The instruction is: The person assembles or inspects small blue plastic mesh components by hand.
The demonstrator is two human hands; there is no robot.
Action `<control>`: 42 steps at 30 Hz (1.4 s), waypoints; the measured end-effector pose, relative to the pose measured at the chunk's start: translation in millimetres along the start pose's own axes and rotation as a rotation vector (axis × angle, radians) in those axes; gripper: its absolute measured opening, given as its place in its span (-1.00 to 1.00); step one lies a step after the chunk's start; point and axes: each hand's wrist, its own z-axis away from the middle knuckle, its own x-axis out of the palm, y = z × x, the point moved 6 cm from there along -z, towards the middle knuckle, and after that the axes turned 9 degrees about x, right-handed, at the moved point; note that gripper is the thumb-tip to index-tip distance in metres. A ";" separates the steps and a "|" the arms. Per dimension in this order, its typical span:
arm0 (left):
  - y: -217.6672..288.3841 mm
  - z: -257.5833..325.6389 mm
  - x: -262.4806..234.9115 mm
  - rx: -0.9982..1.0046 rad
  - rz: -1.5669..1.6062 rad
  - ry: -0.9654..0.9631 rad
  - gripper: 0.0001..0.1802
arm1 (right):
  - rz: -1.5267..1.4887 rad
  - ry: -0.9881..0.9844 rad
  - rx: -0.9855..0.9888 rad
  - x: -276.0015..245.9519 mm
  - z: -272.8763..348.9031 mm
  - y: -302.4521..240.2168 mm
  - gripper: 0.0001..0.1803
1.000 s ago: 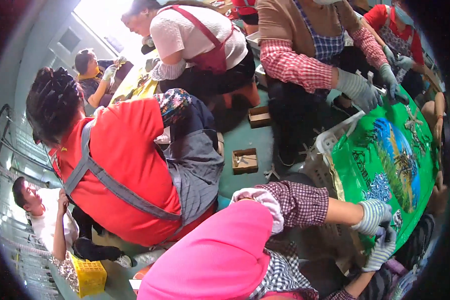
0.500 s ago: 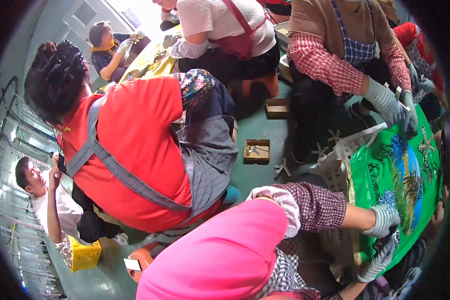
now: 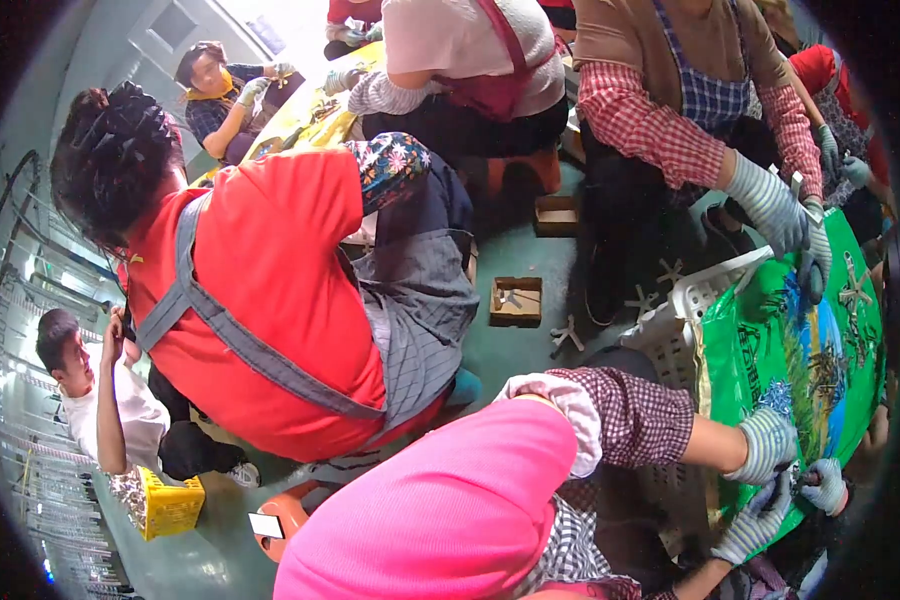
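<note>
Several gloved hands [image 3: 767, 445] crowd the green sack [image 3: 760, 350]; one jostle could scatter its metal pieces [image 3: 855, 292]; wearer's own hands are unseen

At the lower right of the frame, your gloved right hand [image 3: 826, 487] shows with fingers curled (grip unclear), your left out of view.

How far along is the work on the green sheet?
Done: no finished pile shows. In hand: a striped gloved hand works over small dark pieces on the green printed sheet. Left: star-shaped pieces lie on the floor by a small wooden box.
</note>
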 end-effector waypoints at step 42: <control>-39.5 -20.2 -8.2 -0.226 0.719 0.154 -0.84 | 0.022 0.222 -0.184 -22.8 32.2 -117.0 -0.68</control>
